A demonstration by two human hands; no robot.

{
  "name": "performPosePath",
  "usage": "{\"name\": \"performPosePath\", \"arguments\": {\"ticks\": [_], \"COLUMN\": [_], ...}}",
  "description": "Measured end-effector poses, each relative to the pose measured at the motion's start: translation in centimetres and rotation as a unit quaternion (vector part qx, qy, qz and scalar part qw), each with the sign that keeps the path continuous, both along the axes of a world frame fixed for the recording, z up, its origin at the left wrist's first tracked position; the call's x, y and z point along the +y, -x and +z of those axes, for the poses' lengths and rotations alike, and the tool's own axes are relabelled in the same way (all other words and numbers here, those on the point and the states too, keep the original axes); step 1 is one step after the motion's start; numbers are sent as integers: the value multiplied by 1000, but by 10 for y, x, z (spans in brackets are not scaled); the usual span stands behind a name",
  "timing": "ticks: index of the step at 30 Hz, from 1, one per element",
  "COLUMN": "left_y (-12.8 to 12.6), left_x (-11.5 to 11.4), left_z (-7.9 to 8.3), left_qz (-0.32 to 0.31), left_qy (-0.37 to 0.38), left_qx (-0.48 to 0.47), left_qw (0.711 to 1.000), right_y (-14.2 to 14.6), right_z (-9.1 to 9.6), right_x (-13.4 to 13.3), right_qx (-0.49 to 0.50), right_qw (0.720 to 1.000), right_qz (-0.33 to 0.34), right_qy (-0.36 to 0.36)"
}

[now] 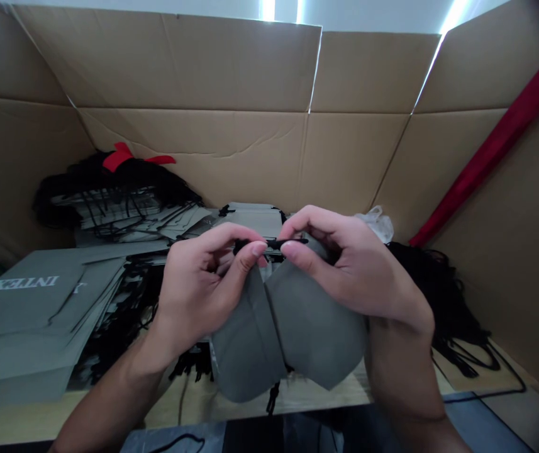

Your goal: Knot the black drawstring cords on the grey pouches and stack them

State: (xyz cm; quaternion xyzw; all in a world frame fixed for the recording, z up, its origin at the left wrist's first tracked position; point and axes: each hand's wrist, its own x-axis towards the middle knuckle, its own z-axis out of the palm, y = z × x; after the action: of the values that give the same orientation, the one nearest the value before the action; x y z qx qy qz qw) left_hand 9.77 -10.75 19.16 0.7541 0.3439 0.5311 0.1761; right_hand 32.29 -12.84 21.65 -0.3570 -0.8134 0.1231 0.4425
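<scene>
Between the fingertips of both hands runs a short stretch of black cord (275,244), at the top of a folded grey paper bag (316,321). My left hand (203,283) is closed, its thumb and index finger pinching the cord from the left. On the right, my right hand (358,270) pinches the same cord a small gap away, its end poking past the thumb. The bag hangs tilted below both hands, its panels bent apart. A black cord tip (273,397) dangles from its lower edge. The curled fingers behind the thumbs are partly hidden.
Grey bags printed INTEX (24,283) lie stacked at left. Behind them is a heap of corded bags (118,195) with a red strip. Black cords (439,302) pile at right, near clear plastic (378,221). Cardboard walls (231,135) enclose the wooden table (165,402).
</scene>
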Motion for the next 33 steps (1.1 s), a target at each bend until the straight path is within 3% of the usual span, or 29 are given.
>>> {"name": "performPosePath", "arguments": {"ticks": [4,7,20,29,33], "left_y": [1,2,11,16,17], "left_x": [0,-1,-2,-2,-4], "left_z": [1,3,15,19,19], "left_qz": [-15,-32,-135,-186,-202], "left_qy": [-42,-30,138,215,215], "left_qx": [30,36,-48,17,20], "left_qw": [999,998,980,959,955], "right_y": [3,3,9,0,0], "right_z": [0,-1,0,1,3], "right_x": [2,1,-1,-2,-5], "right_qx": [-2,-5,26,27,23], "right_qw": [1000,1000,1000,997,997], "right_qz": [12,-6,8,-61,-61], "right_qy": [-7,-17,-13,-25,-29]}}
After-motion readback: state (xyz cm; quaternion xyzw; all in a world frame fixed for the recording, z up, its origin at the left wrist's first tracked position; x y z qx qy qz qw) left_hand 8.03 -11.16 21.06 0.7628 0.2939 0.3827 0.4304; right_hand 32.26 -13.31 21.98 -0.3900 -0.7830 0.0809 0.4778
